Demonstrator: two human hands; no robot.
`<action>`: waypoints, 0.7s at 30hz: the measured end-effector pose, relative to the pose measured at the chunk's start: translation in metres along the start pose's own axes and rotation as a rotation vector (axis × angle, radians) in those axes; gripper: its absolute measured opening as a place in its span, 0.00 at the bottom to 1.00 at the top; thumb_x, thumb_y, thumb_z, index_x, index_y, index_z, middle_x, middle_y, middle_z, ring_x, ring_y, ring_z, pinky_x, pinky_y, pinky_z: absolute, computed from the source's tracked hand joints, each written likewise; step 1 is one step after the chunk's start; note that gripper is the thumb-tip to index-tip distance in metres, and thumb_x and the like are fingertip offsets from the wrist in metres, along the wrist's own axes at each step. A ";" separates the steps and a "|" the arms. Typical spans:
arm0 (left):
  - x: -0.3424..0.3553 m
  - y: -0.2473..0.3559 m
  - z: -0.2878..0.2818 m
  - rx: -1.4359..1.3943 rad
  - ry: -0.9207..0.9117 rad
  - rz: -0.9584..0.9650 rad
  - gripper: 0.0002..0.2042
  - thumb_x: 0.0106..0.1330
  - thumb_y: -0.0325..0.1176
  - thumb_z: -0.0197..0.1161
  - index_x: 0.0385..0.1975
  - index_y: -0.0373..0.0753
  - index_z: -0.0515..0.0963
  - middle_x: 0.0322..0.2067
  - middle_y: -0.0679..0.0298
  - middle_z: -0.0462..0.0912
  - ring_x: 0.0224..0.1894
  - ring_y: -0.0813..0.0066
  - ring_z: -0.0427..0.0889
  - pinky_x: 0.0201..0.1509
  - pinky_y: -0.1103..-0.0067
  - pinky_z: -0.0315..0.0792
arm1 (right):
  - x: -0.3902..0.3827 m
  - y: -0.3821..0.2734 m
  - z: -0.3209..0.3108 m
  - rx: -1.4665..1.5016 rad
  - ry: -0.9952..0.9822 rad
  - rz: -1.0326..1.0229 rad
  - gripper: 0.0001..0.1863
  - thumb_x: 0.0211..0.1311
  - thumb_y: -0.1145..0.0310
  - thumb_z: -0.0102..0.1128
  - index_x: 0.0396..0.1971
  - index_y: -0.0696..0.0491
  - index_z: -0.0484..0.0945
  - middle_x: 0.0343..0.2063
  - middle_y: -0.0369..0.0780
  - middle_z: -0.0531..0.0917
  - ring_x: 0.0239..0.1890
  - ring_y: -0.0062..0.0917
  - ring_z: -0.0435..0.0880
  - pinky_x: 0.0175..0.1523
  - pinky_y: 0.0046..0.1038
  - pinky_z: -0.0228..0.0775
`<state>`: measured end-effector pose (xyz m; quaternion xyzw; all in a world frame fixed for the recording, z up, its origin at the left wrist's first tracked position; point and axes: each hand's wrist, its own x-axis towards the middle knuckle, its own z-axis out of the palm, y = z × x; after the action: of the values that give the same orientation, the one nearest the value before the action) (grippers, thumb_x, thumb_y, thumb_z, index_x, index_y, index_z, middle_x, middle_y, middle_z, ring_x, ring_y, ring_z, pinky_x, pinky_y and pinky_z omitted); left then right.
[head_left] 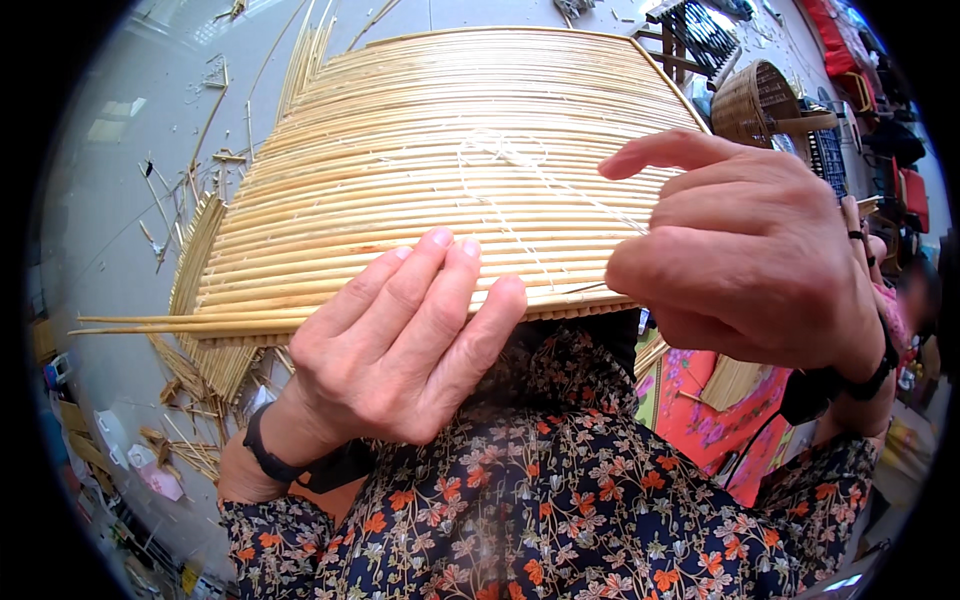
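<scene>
A mat of pale, thin reed stems [330, 190] laid side by side spreads before me, with lines of white stitching across it. My left hand [400, 340] rests on its near edge, fingers on top and close together; the underside of this grip is hidden. Loose white thread [500, 152] lies looped on the mat and runs to my right hand [740, 255]. That hand is closed at the near right edge, its index finger lifted and bent. A thin, dark, needle-like line [588, 291] shows beside its fingertips; what the fingers pinch is mostly covered.
Two longer stems [140, 325] jut out at the near left. Another bundle of reeds [195, 250] and scattered scraps lie on the grey floor [120, 200]. At far right stands a woven basket [755, 100]; a red floral cloth [700, 440] is at lower right, with another person [890, 310] beyond.
</scene>
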<state>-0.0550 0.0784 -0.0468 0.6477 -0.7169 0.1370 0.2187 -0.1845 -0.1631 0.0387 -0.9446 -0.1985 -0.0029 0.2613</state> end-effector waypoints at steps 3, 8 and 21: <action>-0.001 0.000 -0.001 0.010 -0.007 -0.009 0.12 0.63 0.29 0.71 0.45 0.39 0.90 0.41 0.54 0.91 0.45 0.59 0.93 0.47 0.70 0.87 | -0.003 -0.003 0.004 -0.002 0.027 -0.041 0.10 0.46 0.80 0.70 0.30 0.57 0.82 0.17 0.33 0.72 0.18 0.24 0.75 0.58 0.47 0.84; 0.005 -0.001 -0.002 -0.004 -0.001 0.011 0.12 0.62 0.29 0.70 0.45 0.39 0.90 0.41 0.54 0.91 0.45 0.59 0.93 0.47 0.70 0.87 | -0.009 -0.010 0.013 -0.045 0.036 -0.046 0.08 0.51 0.77 0.71 0.32 0.60 0.82 0.17 0.34 0.70 0.18 0.24 0.74 0.58 0.46 0.84; 0.009 -0.003 -0.001 -0.005 0.020 0.016 0.14 0.60 0.29 0.69 0.45 0.38 0.90 0.40 0.54 0.91 0.44 0.59 0.92 0.44 0.70 0.87 | -0.014 -0.027 0.025 -0.185 0.104 -0.025 0.10 0.50 0.76 0.68 0.32 0.63 0.81 0.17 0.34 0.70 0.19 0.23 0.73 0.58 0.48 0.85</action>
<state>-0.0526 0.0707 -0.0421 0.6401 -0.7200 0.1433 0.2265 -0.2104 -0.1350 0.0286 -0.9607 -0.1955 -0.0737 0.1830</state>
